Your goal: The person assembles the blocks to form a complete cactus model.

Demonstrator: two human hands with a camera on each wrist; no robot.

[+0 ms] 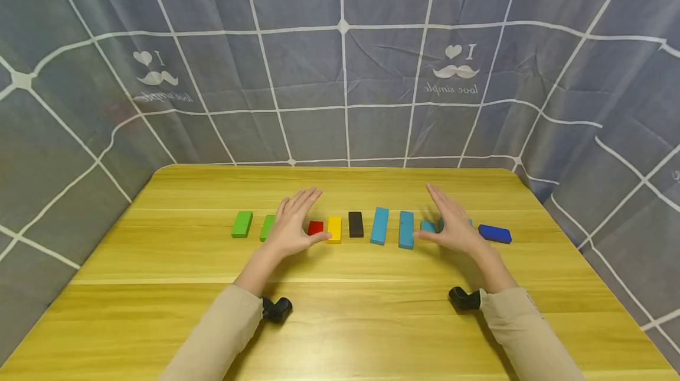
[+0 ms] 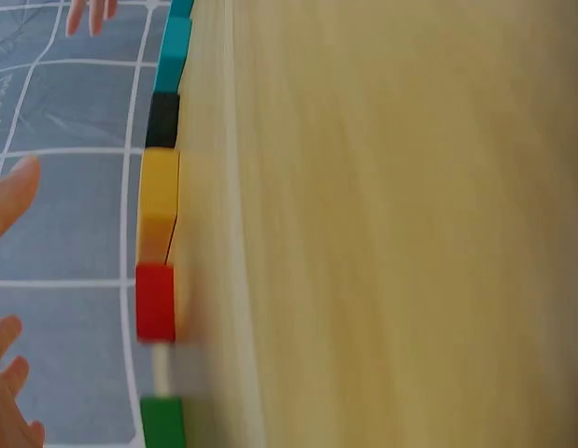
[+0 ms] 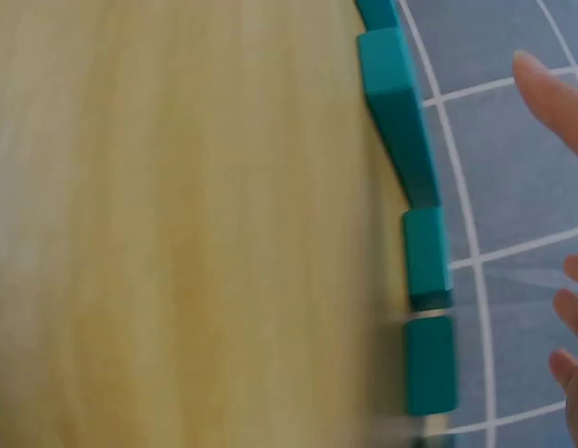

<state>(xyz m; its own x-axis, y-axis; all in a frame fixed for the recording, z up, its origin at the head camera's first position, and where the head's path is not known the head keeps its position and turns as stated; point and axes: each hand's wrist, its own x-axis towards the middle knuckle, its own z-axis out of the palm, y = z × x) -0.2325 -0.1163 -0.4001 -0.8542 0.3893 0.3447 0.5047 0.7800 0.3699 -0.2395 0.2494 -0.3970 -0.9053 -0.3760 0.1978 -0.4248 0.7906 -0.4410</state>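
Coloured blocks lie in a row across the table. My left hand (image 1: pixel 292 227) hovers over the row's left part with its fingers extended, holding nothing. Near it are two green blocks (image 1: pixel 242 224), a red block (image 1: pixel 316 226) and a yellow block (image 1: pixel 334 227); its thumb overlaps the yellow one in the head view. A black block (image 1: pixel 356 224) lies between the hands. Over light blue blocks (image 3: pixel 429 257) hangs my right hand (image 1: pixel 455 228), fingers straight and nothing held; it partly hides some of them. A dark blue block (image 1: pixel 494 234) lies to its right.
The wooden table (image 1: pixel 361 322) has a grey curtain (image 1: pixel 308 74) with white lines behind it and at both sides. A black device is worn at each wrist, the left one (image 1: pixel 277 310) and the right one (image 1: pixel 464 299), below beige sleeves (image 1: pixel 218 334).
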